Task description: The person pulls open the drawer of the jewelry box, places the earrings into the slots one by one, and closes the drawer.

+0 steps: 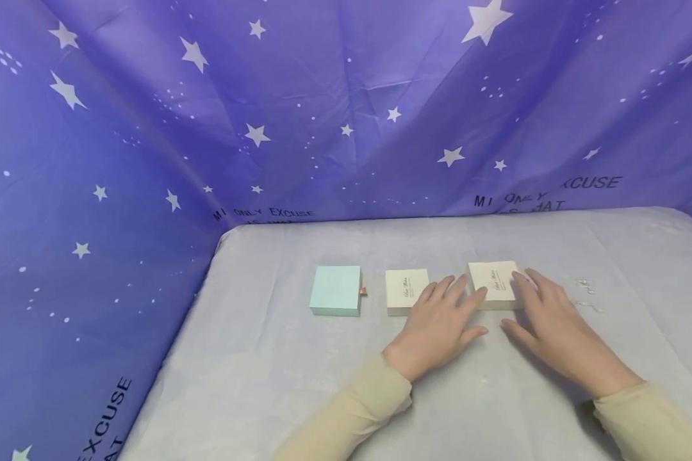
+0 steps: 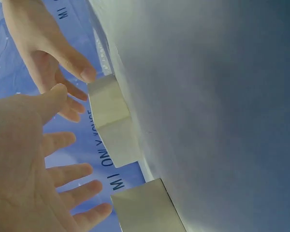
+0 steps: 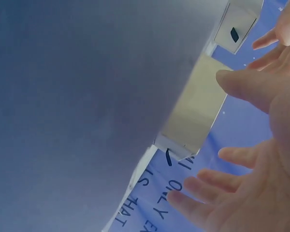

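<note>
Three small flat boxes stand in a row in the head view. At the right is a cream box (image 1: pixel 493 272) with dark script on its lid; a similar cream box (image 1: pixel 400 288) stands in the middle, and a pale mint-green box (image 1: pixel 334 288) at the left. My left hand (image 1: pixel 441 320) spreads its fingers over the space between the cream boxes, partly covering the middle one. Beside the right cream box, my right hand (image 1: pixel 556 323) has its fingers extended at the right edge; whether they touch it I cannot tell. Dark tabs show on both cream boxes' sides in the right wrist view.
Thin, pale jewellery-like pieces (image 1: pixel 588 306) lie to the right of my right hand. An orange-brown tab (image 1: pixel 364 291) sticks out from the mint box. The table has a light grey cloth (image 1: pixel 254 384), with a purple star-patterned curtain (image 1: pixel 323 96) behind and at the left.
</note>
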Action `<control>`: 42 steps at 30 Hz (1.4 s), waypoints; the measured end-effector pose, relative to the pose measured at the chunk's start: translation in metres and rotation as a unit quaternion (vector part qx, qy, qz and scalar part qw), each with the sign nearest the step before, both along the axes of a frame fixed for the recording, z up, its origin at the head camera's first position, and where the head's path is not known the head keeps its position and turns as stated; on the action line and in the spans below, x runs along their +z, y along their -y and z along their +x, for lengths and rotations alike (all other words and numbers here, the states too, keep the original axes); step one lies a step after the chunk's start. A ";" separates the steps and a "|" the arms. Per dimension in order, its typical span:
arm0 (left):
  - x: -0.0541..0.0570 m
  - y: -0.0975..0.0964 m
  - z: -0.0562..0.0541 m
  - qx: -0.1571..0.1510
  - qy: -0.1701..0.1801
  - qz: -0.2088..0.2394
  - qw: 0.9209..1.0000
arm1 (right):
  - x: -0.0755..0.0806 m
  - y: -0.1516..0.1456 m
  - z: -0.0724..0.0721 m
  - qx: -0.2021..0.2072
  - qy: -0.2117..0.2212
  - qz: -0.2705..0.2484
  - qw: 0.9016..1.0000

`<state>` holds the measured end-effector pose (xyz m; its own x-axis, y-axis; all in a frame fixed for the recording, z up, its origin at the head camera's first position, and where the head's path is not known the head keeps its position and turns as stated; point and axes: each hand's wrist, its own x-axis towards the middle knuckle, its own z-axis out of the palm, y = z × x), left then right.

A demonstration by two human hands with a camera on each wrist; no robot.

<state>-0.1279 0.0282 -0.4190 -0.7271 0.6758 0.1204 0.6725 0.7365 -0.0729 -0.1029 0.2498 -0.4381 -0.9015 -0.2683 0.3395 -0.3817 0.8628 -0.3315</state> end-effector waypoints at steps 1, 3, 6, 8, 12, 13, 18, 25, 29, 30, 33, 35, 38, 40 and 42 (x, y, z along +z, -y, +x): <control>0.000 -0.001 -0.002 0.002 -0.002 -0.003 1.000 | 0.000 0.000 -0.002 -0.002 0.002 0.003 1.000; 0.000 -0.003 -0.005 0.005 -0.007 -0.009 1.000 | 0.000 0.000 -0.004 -0.008 0.008 0.012 1.000; -0.001 -0.008 -0.011 0.006 -0.014 -0.011 1.000 | 0.002 -0.001 -0.007 -0.015 0.018 0.023 0.999; -0.002 -0.011 -0.014 0.007 -0.017 -0.013 1.000 | 0.003 -0.001 -0.009 -0.015 0.029 0.025 0.999; -0.001 -0.016 -0.020 0.010 -0.016 -0.018 1.000 | 0.005 0.001 -0.013 -0.008 0.056 0.025 0.998; -0.001 -0.017 -0.022 0.011 -0.014 -0.019 1.000 | 0.005 0.002 -0.013 -0.007 0.060 0.024 0.998; -0.001 -0.023 -0.029 0.016 -0.006 -0.024 1.000 | 0.006 0.003 -0.015 -0.001 0.059 0.019 0.998; -0.002 -0.029 -0.040 0.025 0.025 -0.021 0.999 | 0.009 0.003 -0.021 -0.006 0.047 0.016 0.999; -0.003 -0.030 -0.045 0.028 0.046 -0.012 0.998 | 0.010 0.006 -0.025 -0.007 0.034 0.016 0.999; -0.004 -0.030 -0.046 0.030 0.050 -0.011 0.998 | 0.011 0.007 -0.026 -0.006 0.036 0.017 0.999; -0.005 -0.030 -0.046 0.028 0.058 -0.005 0.998 | 0.012 0.011 -0.027 -0.009 0.050 0.030 0.998; -0.005 -0.031 -0.047 0.022 0.058 0.000 0.998 | 0.012 0.011 -0.026 -0.009 0.046 0.039 0.998; -0.006 -0.033 -0.048 0.011 0.063 0.013 0.998 | 0.011 0.010 -0.023 -0.007 0.020 0.047 0.999; -0.005 -0.034 -0.049 0.010 0.074 0.020 0.997 | 0.011 0.010 -0.022 -0.004 0.001 0.047 0.999; -0.005 -0.034 -0.050 0.014 0.091 0.029 0.995 | 0.011 0.011 -0.022 -0.001 -0.008 0.045 0.999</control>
